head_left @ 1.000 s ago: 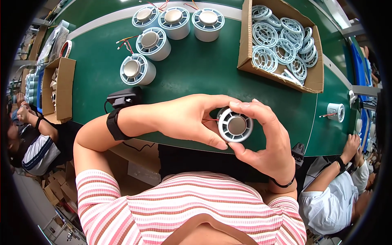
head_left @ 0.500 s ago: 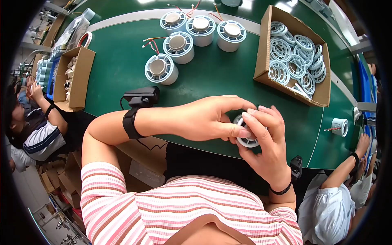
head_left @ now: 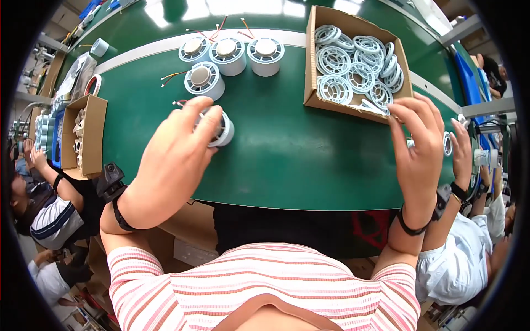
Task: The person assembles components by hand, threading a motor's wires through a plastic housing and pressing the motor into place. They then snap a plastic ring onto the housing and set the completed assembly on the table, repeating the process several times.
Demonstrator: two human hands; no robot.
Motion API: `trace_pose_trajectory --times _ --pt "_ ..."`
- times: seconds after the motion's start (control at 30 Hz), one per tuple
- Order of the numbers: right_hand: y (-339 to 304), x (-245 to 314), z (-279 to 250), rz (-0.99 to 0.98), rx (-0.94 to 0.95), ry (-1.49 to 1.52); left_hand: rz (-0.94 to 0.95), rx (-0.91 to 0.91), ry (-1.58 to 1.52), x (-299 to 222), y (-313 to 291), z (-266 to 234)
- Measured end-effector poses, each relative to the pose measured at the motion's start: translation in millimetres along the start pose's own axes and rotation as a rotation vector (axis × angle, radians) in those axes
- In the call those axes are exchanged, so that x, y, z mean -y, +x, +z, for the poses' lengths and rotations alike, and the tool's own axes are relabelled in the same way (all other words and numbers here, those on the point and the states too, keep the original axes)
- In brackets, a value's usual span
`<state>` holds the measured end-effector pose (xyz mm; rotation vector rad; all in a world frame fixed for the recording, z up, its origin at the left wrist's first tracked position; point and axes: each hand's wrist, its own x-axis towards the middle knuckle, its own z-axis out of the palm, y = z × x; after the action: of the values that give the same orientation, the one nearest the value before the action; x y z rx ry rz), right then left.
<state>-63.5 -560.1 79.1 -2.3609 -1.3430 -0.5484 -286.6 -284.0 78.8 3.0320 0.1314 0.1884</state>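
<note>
The hands work apart, well spread over the bench (head_left: 309, 171); clock directions run from the picture's middle. The left hand (head_left: 171, 157), near 10 o'clock, has its fingers over the top of 1 pale blue cylinder (head_left: 227, 133), the nearest of 5 on that side; whether the grip is firm I cannot tell. The right hand (head_left: 420, 140), near 3 o'clock, is loosely curled with its fingertips by the near right corner of the cardboard box (head_left: 310, 69); whether it holds anything cannot be made out.

For a sound hold, I would set the left thumb and fingers on opposite sides of the cylinder's wall, keeping pressure off the centre of its slotted top. The thin wires (head_left: 179, 103) beside the fingertips, toward 10 o'clock, are best left untrapped and unpulled. The right hand would do well to clear the box wall cleanly and keep off another person's hand (head_left: 462, 157) just beside it at 3 o'clock.

Farther out, 4 more cylinders (head_left: 265, 65) stand upright around 11 o'clock, near enough to the first to call for a straight lift. The box, between 1 and 2 o'clock, holds loosely heaped pale rings (head_left: 361, 77), which could tangle if grabbed together.
</note>
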Motion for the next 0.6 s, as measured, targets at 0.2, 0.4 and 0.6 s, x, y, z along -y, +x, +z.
trace_pose_trajectory --times 0.2,0.4,0.6 --pt "55.9 -10.2 47.1 0.028 0.136 0.08 0.315 0.064 -0.218 -33.9 38.4 17.8" --pt "69.4 -0.8 59.1 0.32 0.41 0.153 0.507 -0.202 -0.235 -34.1 53.9 54.0" --pt "41.0 6.2 28.1 0.232 0.062 0.55 0.365 -0.166 -0.474 -26.7 44.8 70.6"
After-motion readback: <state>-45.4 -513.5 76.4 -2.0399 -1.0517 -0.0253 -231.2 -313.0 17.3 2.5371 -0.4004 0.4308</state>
